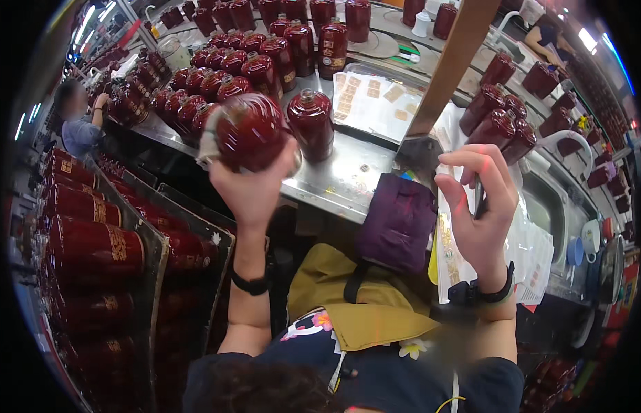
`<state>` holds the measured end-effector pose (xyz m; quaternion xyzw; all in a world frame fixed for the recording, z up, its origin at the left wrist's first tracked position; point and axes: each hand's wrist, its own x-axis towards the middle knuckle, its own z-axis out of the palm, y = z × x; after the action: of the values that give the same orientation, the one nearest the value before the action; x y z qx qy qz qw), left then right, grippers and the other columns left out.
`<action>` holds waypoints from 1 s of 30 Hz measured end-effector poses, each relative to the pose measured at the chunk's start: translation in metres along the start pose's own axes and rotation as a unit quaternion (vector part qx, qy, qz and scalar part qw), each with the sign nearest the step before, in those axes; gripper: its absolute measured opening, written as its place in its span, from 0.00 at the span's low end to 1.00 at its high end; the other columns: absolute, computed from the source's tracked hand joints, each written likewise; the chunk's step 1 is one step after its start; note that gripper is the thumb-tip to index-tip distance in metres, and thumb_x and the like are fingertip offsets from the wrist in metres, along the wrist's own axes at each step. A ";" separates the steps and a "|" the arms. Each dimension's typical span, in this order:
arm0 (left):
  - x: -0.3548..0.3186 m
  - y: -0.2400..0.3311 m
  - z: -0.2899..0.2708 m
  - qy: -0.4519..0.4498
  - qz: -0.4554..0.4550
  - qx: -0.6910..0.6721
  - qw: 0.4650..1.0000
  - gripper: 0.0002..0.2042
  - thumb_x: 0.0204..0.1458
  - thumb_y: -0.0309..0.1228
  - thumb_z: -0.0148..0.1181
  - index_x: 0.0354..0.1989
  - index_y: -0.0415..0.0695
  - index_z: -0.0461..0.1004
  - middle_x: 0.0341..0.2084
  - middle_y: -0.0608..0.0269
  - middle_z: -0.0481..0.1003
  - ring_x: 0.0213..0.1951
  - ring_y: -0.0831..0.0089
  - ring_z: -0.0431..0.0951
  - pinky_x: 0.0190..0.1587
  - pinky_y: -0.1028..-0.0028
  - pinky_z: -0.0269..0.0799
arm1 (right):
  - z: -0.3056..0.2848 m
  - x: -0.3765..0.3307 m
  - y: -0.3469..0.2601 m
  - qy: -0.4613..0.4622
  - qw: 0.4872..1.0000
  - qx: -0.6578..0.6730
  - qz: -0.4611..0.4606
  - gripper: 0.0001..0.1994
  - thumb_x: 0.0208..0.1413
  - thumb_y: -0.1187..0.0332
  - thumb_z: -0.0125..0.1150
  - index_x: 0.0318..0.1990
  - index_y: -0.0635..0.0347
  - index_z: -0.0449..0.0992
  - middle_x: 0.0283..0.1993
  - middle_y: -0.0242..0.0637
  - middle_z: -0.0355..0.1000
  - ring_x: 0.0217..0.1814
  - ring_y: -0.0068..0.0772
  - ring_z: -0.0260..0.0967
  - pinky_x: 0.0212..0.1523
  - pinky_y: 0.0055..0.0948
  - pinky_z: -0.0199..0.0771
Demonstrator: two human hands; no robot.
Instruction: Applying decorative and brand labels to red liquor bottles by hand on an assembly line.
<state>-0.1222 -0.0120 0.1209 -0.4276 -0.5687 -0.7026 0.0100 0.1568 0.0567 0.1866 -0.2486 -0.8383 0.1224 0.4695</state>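
You are working in what is looking like a factory workshop: many similar dark-red bottles (260, 72) are standing in rows on a metal bench (351, 168), others are filling crates (153, 268) at your left, and another person (83, 131) is reaching toward bottles.

Worktop (365, 168): bare metal, smooth, shiny.
Held bottle (251, 127): smooth, glossy, above worktop.
Purple bundle (400, 220): matt cloth, wrinkled, at worktop's near edge.
Olive fabric (324, 279): matt, creased, this side of worktop.
Sink (543, 206): smooth metal, right of worktop.
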 end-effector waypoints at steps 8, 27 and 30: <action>0.160 -0.054 0.075 -0.086 0.091 -0.047 0.991 0.29 0.40 0.27 0.82 0.53 0.38 0.76 0.45 0.62 0.81 0.45 0.73 0.81 0.52 0.71 0.78 | 0.018 -0.024 0.026 -0.009 0.992 0.010 0.126 0.09 0.52 0.78 0.72 0.41 0.59 0.81 0.37 0.35 0.74 0.29 0.28 0.66 0.32 0.25 0.67; 0.175 -0.200 0.111 -0.165 0.082 0.198 0.963 0.41 0.47 0.43 0.78 0.68 0.36 0.65 0.60 0.47 0.73 0.61 0.57 0.75 0.65 0.67 0.68 | 0.007 -0.079 0.056 -0.015 0.960 -0.018 0.279 0.06 0.54 0.78 0.68 0.40 0.62 0.81 0.34 0.35 0.74 0.26 0.27 0.63 0.29 0.26 0.63; 0.141 -0.158 0.085 -0.263 -0.155 -0.221 0.926 0.53 0.47 0.57 0.74 0.75 0.39 0.53 0.70 0.48 0.62 0.72 0.54 0.62 0.73 0.62 0.56 | 0.007 -0.089 0.057 0.003 0.957 -0.021 0.289 0.06 0.55 0.78 0.68 0.40 0.62 0.81 0.34 0.35 0.74 0.26 0.26 0.65 0.30 0.26 0.64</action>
<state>-0.2408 0.1793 0.0812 -0.4946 -0.4401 -0.6658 -0.3441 0.2071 0.0577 0.0934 -0.4903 -0.7317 0.2347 0.4112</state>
